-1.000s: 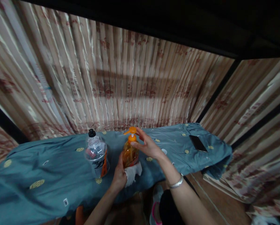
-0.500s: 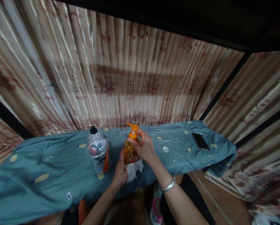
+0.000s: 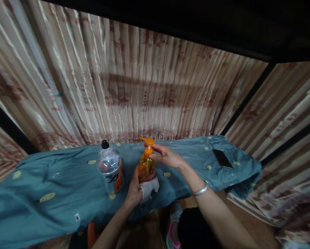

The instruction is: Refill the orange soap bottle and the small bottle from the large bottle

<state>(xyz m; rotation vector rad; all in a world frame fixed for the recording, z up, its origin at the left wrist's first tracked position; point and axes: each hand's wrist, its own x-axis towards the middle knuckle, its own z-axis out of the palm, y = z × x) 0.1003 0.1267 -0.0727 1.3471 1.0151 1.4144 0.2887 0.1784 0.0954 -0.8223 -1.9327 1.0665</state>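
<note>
An amber pump bottle (image 3: 147, 167) with an orange pump head stands slightly tilted above the cloth-covered surface. My left hand (image 3: 134, 191) is closed round its lower left side, with a crumpled white tissue (image 3: 149, 191) under the bottle's base and against the palm. My right hand (image 3: 167, 156) grips the orange collar and neck between the thumb and fingers, just below the nozzle, which points left. To the left stands a clear plastic bottle (image 3: 110, 171) with a black cap and an orange and black label.
A blue-green cloth with pineapple prints (image 3: 66, 173) covers the surface. At the right lies a dark phone (image 3: 222, 158). Pleated curtains (image 3: 144, 76) hang behind, with black frame bars at both sides and overhead. My legs and shoe (image 3: 174, 224) are below the edge.
My right hand has shifted from wrapping the bottle's shoulder to the pump collar, its forearm swinging right. The bottle's amber body is more exposed. The left hand keeps its hold.
</note>
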